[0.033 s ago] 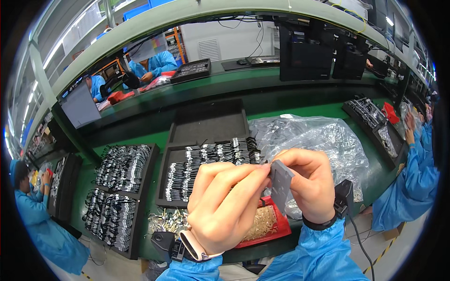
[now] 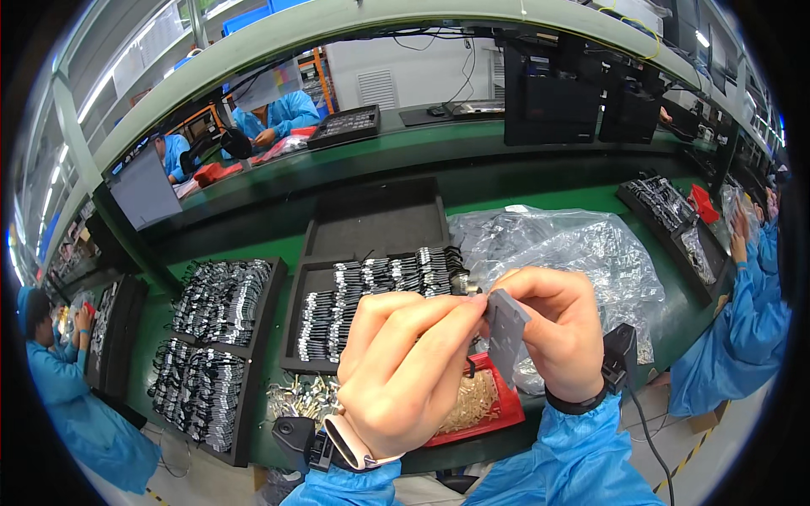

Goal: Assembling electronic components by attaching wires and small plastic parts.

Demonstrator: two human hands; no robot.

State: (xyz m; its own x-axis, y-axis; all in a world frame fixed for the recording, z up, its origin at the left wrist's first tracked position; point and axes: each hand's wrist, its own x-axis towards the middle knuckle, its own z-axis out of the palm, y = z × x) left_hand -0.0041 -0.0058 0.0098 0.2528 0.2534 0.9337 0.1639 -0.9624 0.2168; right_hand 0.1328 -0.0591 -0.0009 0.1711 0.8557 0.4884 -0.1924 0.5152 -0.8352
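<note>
Both hands meet over the middle of the bench. My right hand [image 2: 561, 329] is closed round a flat grey block [image 2: 509, 333] with small marks on its face, held on edge. The fingertips of my left hand [image 2: 409, 358] pinch a small metal part [image 2: 469, 289] at the block's upper left edge; its lower portion is hidden behind the fingers. A short black end shows below those fingers. Under the hands sits a red tray [image 2: 510, 406] of small tan pieces [image 2: 474, 401], partly covered by my left hand.
Behind my hands, a black foam tray [image 2: 291, 337] holds rows of small black-and-metal parts. Another filled tray [image 2: 245, 396] lies to the left. Clear plastic bags [image 2: 582, 253] spread at right, and loose metal pieces [image 2: 299, 396] lie beside my left wrist. Co-workers sit on both sides.
The small metal part now shows above my left fingertips, and a black end below them. My hands and the grey block stay almost in place.
</note>
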